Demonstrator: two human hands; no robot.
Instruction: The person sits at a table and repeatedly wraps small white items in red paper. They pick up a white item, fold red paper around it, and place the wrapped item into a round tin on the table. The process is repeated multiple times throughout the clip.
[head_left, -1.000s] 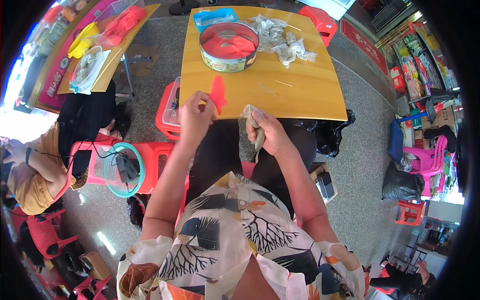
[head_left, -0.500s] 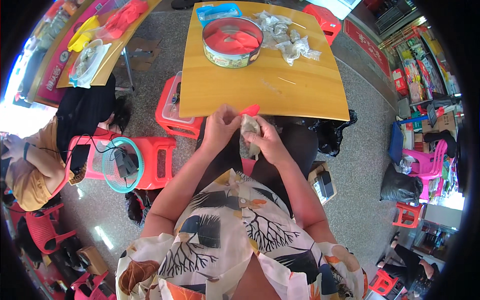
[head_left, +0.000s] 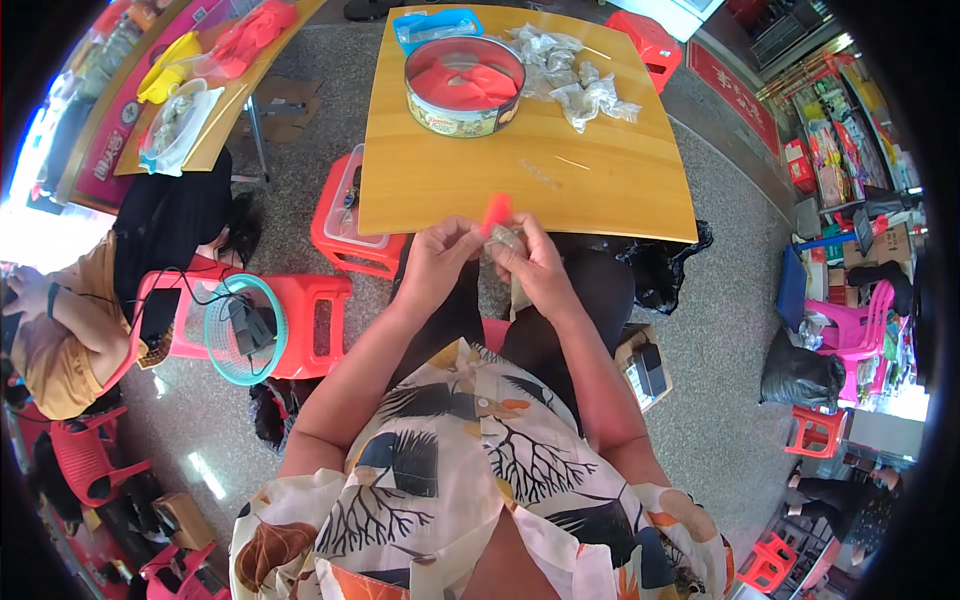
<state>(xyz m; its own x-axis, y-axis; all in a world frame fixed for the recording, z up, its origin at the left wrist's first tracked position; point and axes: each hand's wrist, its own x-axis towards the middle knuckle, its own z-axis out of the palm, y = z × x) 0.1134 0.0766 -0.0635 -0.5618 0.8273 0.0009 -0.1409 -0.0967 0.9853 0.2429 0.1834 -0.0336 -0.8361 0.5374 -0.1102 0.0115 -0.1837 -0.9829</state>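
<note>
At 12 o'clock wooden table (head_left: pixel 600 180), round tin (head_left: pixel 464 86) of red pieces at 11; below its near edge left hand (head_left: pixel 438 262) and right hand (head_left: pixel 535 268) pinch together on small red piece (head_left: pixel 496 210) plus clear wrapper (head_left: pixel 507 240) — light, floppy, likely slippery, grip edges; fingertip contact hidden.

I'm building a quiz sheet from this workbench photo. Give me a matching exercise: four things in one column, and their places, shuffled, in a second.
Things
1. round tin
2. clear plastic bags
3. small red piece
4. red plastic stool

Places
A. between both hands, at the near table edge
B. on the floor, at the table's left side
C. far end of the table, holding red pieces
D. on the table, right of the tin

Pairs: 1-C, 2-D, 3-A, 4-B
</note>
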